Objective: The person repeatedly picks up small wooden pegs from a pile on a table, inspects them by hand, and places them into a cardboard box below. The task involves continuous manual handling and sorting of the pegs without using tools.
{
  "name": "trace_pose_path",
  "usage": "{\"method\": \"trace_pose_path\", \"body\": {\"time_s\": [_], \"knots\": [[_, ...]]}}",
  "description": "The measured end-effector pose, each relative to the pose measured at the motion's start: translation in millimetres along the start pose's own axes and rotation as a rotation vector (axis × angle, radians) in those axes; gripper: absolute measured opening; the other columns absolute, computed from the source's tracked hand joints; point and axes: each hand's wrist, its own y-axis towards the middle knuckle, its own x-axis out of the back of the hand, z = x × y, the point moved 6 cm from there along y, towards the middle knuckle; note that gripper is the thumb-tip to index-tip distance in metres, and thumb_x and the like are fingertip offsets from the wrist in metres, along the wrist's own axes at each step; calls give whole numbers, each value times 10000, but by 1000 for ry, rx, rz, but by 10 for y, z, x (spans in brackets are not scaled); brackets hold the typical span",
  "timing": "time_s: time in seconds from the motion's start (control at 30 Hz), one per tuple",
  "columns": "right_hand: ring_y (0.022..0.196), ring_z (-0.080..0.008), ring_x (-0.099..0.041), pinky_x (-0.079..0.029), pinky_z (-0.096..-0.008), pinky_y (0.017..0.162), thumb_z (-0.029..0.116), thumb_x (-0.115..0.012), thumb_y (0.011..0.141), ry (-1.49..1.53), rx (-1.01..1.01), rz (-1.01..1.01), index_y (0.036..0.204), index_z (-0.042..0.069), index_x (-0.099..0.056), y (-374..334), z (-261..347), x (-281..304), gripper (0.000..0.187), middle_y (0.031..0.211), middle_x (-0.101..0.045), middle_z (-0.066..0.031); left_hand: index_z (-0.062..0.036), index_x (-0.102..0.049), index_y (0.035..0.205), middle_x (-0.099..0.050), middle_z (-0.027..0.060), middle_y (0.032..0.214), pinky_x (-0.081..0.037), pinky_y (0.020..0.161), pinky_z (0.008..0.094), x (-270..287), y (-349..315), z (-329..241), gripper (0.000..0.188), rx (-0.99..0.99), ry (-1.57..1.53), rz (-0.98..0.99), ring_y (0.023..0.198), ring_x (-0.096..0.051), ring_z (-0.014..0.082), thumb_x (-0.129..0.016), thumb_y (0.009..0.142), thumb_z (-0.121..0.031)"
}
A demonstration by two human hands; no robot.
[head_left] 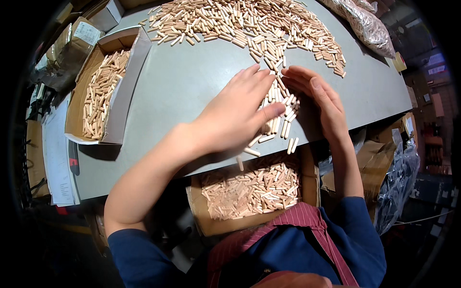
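Observation:
Between my two hands a stream of short wooden dowel pins [289, 114] lies on the grey table [177, 91]. My left hand [240, 103] rests over the stream's left side, fingers stretched and thumb out, touching pins. On the other side my right hand [326, 105] stands on edge with its fingers stretched and slightly cupped. Neither hand grips anything. Below the table's front edge sits an open cardboard box [225, 227] partly filled with the same pins. One blurred pin [240, 163] is in the air above it. Several pins lie along the edge.
A large heap of pins [230, 21] spreads over the far table. At the left stands a long cardboard box [132, 81] of pins, beside paper sheets [56, 153] and a dark knife-like tool [73, 161]. A clear bag [367, 29] lies far right; plastic-wrapped cardboard [394, 168] is lower right.

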Motion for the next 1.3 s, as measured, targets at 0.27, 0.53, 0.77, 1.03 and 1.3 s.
{"method": "trace_pose_path", "body": {"time_s": [0.27, 0.53, 0.77, 1.03, 1.3], "knots": [[1284, -271, -645, -460, -390, 1149, 366, -415, 1148, 93, -47, -71, 1452, -69, -528, -95, 57, 64, 542, 1432, -621, -195, 20, -617, 1377, -679, 95, 1295, -466, 1004, 286, 399, 77, 486, 485, 424, -687, -203, 1189, -608, 139, -468, 1138, -374], [1340, -304, -613, -451, -417, 1184, 330, -403, 1153, 178, -41, -42, 1387, -93, -579, -209, 35, 118, 515, 1467, -598, -207, 1, -686, 1184, -744, 46, 969, -546, 714, 222, 681, -14, 733, 386, 705, -633, 175, 822, -682, 83, -546, 1107, -351], [1415, -299, -541, -395, -424, 1235, 315, -406, 1152, 197, -2, -49, 1299, -121, -636, -281, 37, 116, 514, 1509, -550, -230, 20, -729, 1094, -771, 76, 846, -591, 651, 235, 687, -63, 592, 335, 767, -708, 367, 697, -724, 111, -589, 1080, -284], [1470, -291, -469, -320, -407, 1275, 326, -424, 1145, 199, 61, -136, 1291, -120, -648, -240, 80, 159, 519, 1556, -485, -251, 47, -738, 1164, -793, 129, 899, -626, 676, 273, 591, -92, 283, 338, 766, -811, 621, 756, -768, 160, -637, 1058, -258], [1474, -262, -457, -324, -370, 1257, 398, -451, 1138, 206, -25, -18, 1361, -98, -610, -380, 68, 42, 566, 1607, -427, -232, 76, -695, 1303, -794, 155, 1020, -615, 763, 269, 308, -240, 23, 328, 787, -1066, 902, 843, -761, 163, -639, 1051, -127]]}}
